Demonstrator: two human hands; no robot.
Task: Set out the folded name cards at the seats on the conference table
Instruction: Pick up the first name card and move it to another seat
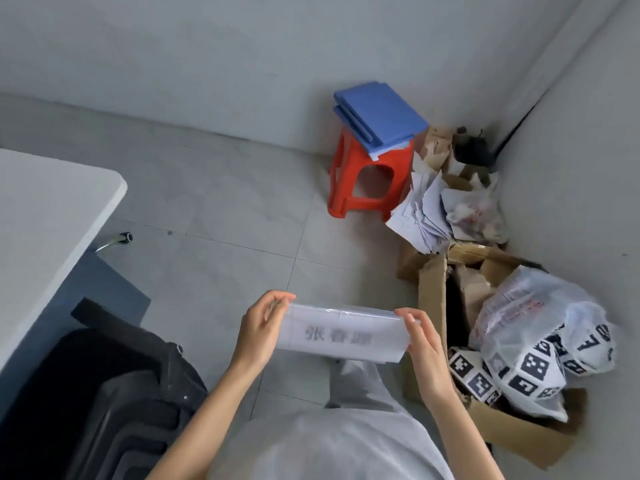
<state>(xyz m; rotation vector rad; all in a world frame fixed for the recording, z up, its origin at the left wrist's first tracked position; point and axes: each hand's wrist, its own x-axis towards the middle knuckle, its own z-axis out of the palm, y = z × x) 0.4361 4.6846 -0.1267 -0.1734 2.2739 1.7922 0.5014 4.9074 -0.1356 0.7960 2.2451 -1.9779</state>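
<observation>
I hold a white folded name card (341, 332) with dark printed characters in front of my body, above the floor. My left hand (261, 327) grips its left end and my right hand (424, 344) grips its right end. The card is level, its printed face towards me. The corner of the white conference table (52, 216) is at the left, apart from the card. No other name cards are visible.
A black chair (104, 393) stands beside the table at lower left. A red plastic stool (369, 178) carrying blue folders (379, 114) is by the far wall. Cardboard boxes (433, 296), loose paper and a plastic bag (540, 334) of printed markers fill the right corner.
</observation>
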